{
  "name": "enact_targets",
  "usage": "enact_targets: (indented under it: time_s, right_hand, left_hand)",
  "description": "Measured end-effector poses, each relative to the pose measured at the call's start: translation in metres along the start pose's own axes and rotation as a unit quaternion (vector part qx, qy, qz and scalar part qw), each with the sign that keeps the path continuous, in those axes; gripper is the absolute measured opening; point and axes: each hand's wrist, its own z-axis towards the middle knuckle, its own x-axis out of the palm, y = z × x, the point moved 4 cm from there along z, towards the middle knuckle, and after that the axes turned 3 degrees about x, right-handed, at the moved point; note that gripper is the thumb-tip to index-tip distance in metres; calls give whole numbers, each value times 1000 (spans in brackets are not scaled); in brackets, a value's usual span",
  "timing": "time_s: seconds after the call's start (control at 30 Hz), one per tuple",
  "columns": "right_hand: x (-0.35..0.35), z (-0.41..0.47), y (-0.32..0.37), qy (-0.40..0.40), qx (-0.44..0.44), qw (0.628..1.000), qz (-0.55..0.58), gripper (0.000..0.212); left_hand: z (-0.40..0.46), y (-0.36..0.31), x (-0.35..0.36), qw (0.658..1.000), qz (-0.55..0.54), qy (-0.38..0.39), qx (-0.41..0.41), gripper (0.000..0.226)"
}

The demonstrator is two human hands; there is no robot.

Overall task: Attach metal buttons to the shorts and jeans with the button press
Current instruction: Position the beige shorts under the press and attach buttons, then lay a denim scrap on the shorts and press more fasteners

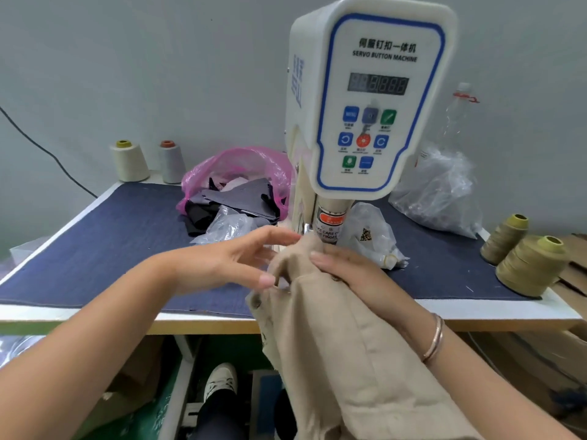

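- while the beige garment hung off the front edge of the table, its top edge was bunched right under the head of the button press, so the spot to be pressed lay just ahead of both hands and slightly above them.
- the garment's long axis ran from the press down toward the person's lap, most of the cloth trailing below the table edge.
- the right hand lay on top of the bunched cloth with fingers curled over it, gripping the fabric just beside the press column; it was the nearer hand to the pressing point.
- the left hand was spread, fingers straight and apart, fingertips touching the left side of the cloth, holding nothing.
- whether a metal button already sat in the press could not be told; the die was hidden behind cloth and fingers.
- judging from this, the cloth was being lined up, and the fingers looked close to the pressing point, which seemed the main risk.
- a pink plastic bag behind the left hand held dark fabric scraps.
- a clear bag at the right rear held small pieces too blurred to name.
- thread cones stood on the table's right end.
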Motion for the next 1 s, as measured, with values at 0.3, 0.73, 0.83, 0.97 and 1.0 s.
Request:
enact_targets:
  time_s: [0.3,0.73,0.83,0.97,1.0]
  right_hand:
    - [79,43,18,-4,-48,996,78,27]
    - [34,55,-24,-125,-62,969,-203,20]
    - [28,78,-38,-141,-21,953,-266,20]
    - [27,122,-43,-171,-35,904,-391,38]
    - [30,133,-41,-174,-57,884,-430,39]
  left_hand:
    - [-52,-45,-35,929,187,-314,-64,88]
    - [-105,-12,-192,703,338,-615,-119,29]
    - [-100,23,-192,627,447,-616,-168,32]
    - [-66,105,-143,707,480,-463,-236,35]
    - [-59,121,-129,723,461,-456,-237,37]
